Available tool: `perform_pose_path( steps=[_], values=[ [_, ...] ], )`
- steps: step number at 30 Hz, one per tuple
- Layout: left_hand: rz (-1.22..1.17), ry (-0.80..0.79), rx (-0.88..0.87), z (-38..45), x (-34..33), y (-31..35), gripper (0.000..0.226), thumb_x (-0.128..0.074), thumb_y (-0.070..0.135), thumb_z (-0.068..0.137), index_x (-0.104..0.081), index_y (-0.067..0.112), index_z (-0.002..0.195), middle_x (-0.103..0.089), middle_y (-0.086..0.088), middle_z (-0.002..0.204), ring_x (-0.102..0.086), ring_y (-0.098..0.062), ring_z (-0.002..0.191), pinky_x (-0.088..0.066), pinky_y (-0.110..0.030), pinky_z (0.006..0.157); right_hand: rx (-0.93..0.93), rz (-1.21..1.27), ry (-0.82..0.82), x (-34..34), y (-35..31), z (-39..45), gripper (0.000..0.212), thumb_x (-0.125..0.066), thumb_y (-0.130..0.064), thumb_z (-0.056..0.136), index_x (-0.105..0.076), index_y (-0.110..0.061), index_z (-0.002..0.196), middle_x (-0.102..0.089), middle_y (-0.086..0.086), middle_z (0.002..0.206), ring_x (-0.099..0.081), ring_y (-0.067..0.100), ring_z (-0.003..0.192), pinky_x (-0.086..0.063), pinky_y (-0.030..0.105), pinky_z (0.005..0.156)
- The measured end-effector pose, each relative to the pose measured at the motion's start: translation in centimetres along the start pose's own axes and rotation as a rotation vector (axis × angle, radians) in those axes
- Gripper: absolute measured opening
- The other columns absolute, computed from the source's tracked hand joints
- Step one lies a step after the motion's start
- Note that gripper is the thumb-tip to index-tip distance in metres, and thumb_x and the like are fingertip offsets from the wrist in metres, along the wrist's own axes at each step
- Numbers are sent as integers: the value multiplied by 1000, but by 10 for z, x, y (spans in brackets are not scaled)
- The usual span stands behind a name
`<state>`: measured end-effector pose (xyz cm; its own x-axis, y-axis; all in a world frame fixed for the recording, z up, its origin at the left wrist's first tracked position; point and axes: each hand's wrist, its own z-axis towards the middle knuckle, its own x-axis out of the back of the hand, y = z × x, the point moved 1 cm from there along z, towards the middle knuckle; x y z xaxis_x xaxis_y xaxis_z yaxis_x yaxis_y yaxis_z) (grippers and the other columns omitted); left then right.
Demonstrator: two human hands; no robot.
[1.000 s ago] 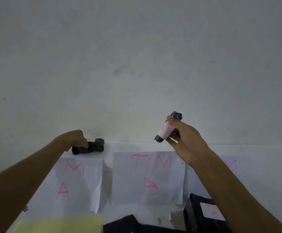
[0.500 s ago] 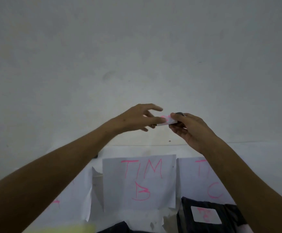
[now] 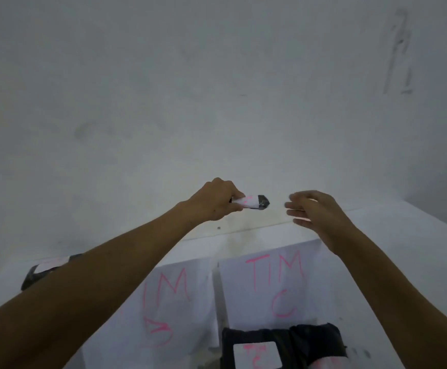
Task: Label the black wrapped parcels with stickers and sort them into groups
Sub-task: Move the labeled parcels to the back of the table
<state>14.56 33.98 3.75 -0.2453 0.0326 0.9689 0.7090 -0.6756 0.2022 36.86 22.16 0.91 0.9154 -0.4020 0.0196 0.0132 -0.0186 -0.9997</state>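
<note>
- Parcel (image 3: 251, 202), small and black with a white sticker round its middle, is in the air above the far edge of the bench (image 3: 416, 235), close to the wall (image 3: 217, 89). It lies almost level, and its black end points to the right.
- The sticker carries pink marks, too blurred to read.
- The left hand (image 3: 214, 201) grasps the parcel at its left end, with fingers curled round it; the left arm reaches far forward and is nearly straight.
- The right hand (image 3: 315, 211) is released and holds nothing. Its fingers are loosely spread and point left toward the parcel, near it but apart from it. The right arm is also stretched forward.
- Under the hands, two white paper sheets lie side by side on the bench: one (image 3: 174, 302) with pink "TIM B", partly covered by the left arm, and one (image 3: 273, 283) with "TIM C".
- A larger black parcel (image 3: 283, 344) with a white sticker rests at the near edge of the "TIM C" sheet.
- Another black parcel (image 3: 44, 270) with a sticker lies at the far left of the bench, behind the left arm.
</note>
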Motion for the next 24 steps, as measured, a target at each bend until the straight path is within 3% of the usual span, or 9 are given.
perform_pose_path(
  steps=[3, 6, 11, 15, 17, 20, 24],
  values=[
    [1, -151, 88, 22, -29, -5, 29, -69, 33, 93, -73, 17, 117, -71, -6, 88, -71, -24, 74, -55, -31, 70, -77, -181, 124, 42, 55, 6, 27, -69, -25, 95, -66, -2, 108, -73, 13, 105, -68, 33, 103, -51, 35, 82],
    [117, -321, 134, 33, -56, -9, 33, -64, 30, 96, -68, 5, 117, -72, -18, 104, -74, -27, 79, -57, -35, 76, -196, -563, 177, 71, 96, -1, 24, -66, -32, 96, -66, -11, 108, -65, 7, 110, -60, 29, 107, -48, 38, 88],
    [95, -505, 202, 38, -78, -7, 35, -64, 21, 97, -62, 3, 128, -66, -20, 116, -75, -30, 93, -57, -32, 72, -177, -712, 114, 78, 105, -12, 22, -60, -35, 100, -64, -15, 109, -62, 2, 108, -56, 22, 103, -43, 34, 86],
    [240, -579, 192, 38, -89, -2, 63, -63, 22, 98, -35, 16, 155, -46, -8, 150, -49, -25, 135, -43, -34, 108, -90, -834, 94, 70, 113, -14, 27, -66, -36, 96, -71, -10, 100, -69, 1, 102, -59, 15, 90, -43, 28, 84],
    [281, -594, 221, 39, -87, -5, 69, -63, 23, 97, -29, 20, 158, -37, -4, 157, -43, -23, 140, -40, -36, 112, -86, -820, 102, 73, 115, -18, 26, -68, -36, 95, -72, -10, 97, -70, 0, 99, -60, 14, 88, -43, 27, 83],
    [189, -526, 232, 37, -62, -3, 58, -60, 13, 95, -43, 18, 150, -50, -10, 147, -58, -26, 125, -49, -37, 105, -131, -729, 100, 79, 111, -27, 24, -66, -35, 97, -71, -11, 99, -63, -2, 100, -55, 15, 94, -41, 29, 86],
    [47, -372, 108, 16, -9, 22, 36, -61, 10, 95, -65, 13, 131, -75, -9, 110, -71, -18, 97, -56, -35, 93, -200, -642, 76, 82, 97, -35, 25, -64, -36, 98, -68, -13, 105, -65, 6, 108, -58, 25, 101, -44, 35, 86]
  ],
)
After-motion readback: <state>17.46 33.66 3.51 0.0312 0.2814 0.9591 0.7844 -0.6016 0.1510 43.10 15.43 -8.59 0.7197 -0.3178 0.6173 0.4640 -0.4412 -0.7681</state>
